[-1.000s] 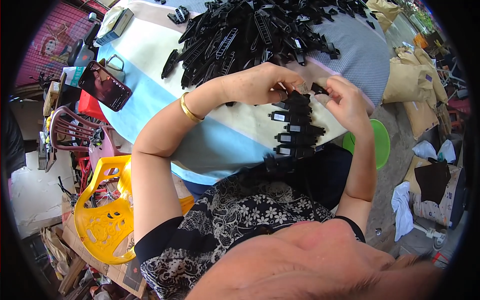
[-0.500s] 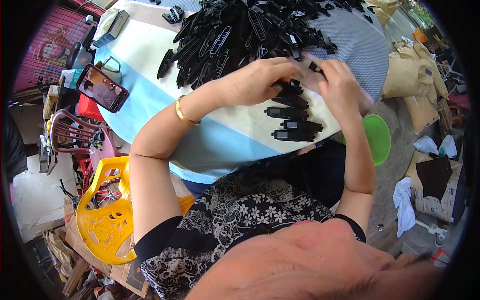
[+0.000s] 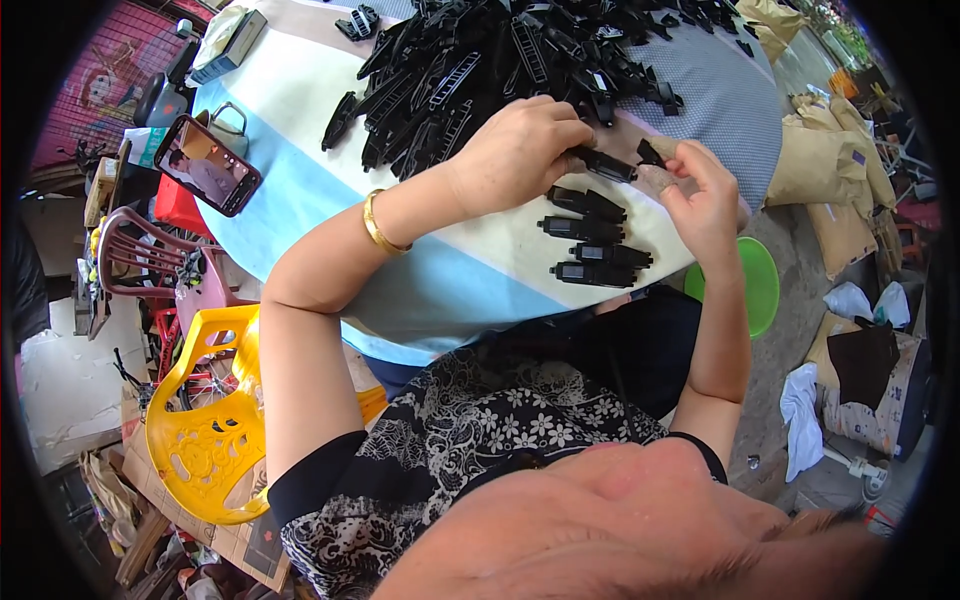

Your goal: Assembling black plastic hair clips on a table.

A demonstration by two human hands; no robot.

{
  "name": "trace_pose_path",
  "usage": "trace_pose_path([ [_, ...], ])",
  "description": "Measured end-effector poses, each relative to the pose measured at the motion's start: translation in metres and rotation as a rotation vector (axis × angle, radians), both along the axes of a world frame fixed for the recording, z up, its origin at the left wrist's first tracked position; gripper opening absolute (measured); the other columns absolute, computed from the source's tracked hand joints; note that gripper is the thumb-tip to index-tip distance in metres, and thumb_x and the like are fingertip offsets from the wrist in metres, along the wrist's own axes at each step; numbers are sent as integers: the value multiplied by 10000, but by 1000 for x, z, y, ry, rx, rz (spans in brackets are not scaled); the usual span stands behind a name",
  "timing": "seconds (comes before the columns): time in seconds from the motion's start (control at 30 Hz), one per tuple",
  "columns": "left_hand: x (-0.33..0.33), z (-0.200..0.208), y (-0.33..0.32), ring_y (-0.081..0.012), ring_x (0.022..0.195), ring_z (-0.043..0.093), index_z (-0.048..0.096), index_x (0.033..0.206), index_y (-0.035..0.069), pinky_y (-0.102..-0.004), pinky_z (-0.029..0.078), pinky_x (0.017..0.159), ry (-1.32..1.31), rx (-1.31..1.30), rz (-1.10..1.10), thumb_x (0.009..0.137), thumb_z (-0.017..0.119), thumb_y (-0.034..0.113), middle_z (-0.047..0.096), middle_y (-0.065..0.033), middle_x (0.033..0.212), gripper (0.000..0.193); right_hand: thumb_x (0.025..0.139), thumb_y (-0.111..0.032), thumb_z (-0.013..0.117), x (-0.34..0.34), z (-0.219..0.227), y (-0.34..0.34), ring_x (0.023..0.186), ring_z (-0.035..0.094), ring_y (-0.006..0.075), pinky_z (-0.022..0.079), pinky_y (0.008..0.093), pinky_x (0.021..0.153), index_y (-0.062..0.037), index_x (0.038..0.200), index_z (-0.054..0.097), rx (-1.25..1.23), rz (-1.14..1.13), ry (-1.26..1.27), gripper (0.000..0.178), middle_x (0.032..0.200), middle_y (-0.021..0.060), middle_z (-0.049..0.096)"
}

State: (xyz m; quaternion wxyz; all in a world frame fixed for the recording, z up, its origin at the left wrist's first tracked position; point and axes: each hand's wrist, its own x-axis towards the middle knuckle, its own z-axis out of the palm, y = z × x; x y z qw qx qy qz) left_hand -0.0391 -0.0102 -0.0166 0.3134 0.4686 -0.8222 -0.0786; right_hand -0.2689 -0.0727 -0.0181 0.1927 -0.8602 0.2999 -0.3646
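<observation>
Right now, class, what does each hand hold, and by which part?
The left hand grips a long black piece by its left end. The right hand holds a small black piece, seemingly by its right side; the exact contact is unclear.

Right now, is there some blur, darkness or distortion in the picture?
In the head view, corners are black and shapes bend near the rim; also there, hair at lower right is blurred, while the lined-up black pieces look fairly sharp.
</observation>
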Motion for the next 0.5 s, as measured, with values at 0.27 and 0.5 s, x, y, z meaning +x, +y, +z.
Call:
trace_pose_path([
  [0.27,-3,-12,2,-302,871,572,629,996,2,-380,484,770,-27,200,-61,774,666,75,580,-128,875,236,712,-38,743,-2,3,-1,651,524,179,443,278,592,37,823,559,86,96,61,228,746,87,550],
  [0.5,-7,-18,1,-306,826,571,647,956,11,-375,488,752,13,144,-104,749,683,74,557,-126,869,220,704,-52,740,2,7,11,661,523,216,435,314,610,23,825,580,119,142,132,214,754,86,558],
])
